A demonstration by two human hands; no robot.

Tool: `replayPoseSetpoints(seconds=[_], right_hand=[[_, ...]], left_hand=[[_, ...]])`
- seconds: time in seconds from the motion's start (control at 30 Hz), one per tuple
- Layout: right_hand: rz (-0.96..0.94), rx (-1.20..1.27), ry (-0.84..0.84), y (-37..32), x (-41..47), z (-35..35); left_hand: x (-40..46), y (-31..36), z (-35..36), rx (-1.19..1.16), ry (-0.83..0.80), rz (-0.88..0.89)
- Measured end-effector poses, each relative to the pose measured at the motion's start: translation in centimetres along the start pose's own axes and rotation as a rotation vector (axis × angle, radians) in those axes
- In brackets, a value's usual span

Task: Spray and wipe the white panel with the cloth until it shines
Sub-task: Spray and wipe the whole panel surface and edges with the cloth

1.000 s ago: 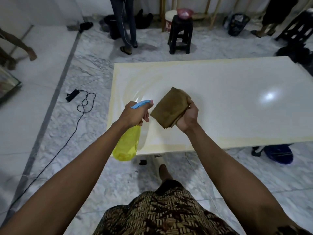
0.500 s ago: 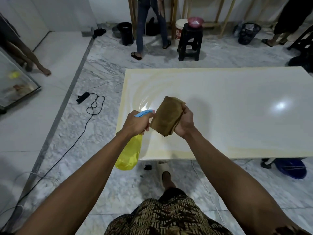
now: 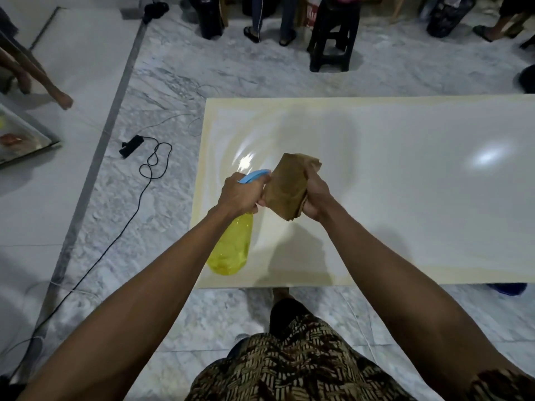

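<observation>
The glossy white panel [image 3: 405, 183] lies flat in front of me, with yellowish streaks near its left end and edges. My left hand [image 3: 241, 195] grips the neck of a yellow spray bottle [image 3: 231, 247] with a blue trigger head, held above the panel's near left corner. My right hand [image 3: 314, 198] holds a folded brown cloth [image 3: 289, 186] upright, right beside the blue nozzle. Cloth and nozzle are nearly touching. Both hands hover above the panel.
A black cable and power strip [image 3: 131, 146] lie on the marble floor to the left. A black stool [image 3: 333, 39] and several people's legs stand beyond the panel. A blue object [image 3: 508, 288] peeks from under the panel's near edge.
My two hands have come closer together, bringing the cloth up against the spray nozzle. The view has tilted downward and nearer to the panel.
</observation>
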State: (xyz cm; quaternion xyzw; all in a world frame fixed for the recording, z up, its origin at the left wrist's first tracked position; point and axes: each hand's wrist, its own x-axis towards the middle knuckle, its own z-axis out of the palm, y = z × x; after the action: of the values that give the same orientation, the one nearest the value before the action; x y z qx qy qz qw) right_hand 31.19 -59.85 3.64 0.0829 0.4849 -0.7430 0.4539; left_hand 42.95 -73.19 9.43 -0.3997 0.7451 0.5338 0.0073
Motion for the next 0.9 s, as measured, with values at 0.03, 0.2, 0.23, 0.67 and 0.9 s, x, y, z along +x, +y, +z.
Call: replayPoseSetpoints(seconds=[0.03, 0.2, 0.23, 0.67, 0.9], right_hand=[[0.009, -0.069, 0.019, -0.5, 1.4, -0.7], [-0.094, -0.574, 0.209, -5.8, 9.1, -4.5], [-0.162, -0.709, 0.244, -7.5, 10.9, -5.1], [-0.253, -2.045, 0.213, -11.3, 37.4, -10.1], [-0.324, -2.02, 0.066, -2.9, 26.4, -10.6]], left_hand=[[1.4, 0.5, 0.4, -0.005, -0.002, -0.001], [9.1, 3.3, 2.4, -0.004, -0.011, -0.033], [10.6, 4.0, 2.6, -0.013, -0.018, -0.042], [23.9, 2.7, 2.1, 0.024, 0.017, -0.016], [19.2, -0.7, 2.1, 0.057, -0.022, -0.099]])
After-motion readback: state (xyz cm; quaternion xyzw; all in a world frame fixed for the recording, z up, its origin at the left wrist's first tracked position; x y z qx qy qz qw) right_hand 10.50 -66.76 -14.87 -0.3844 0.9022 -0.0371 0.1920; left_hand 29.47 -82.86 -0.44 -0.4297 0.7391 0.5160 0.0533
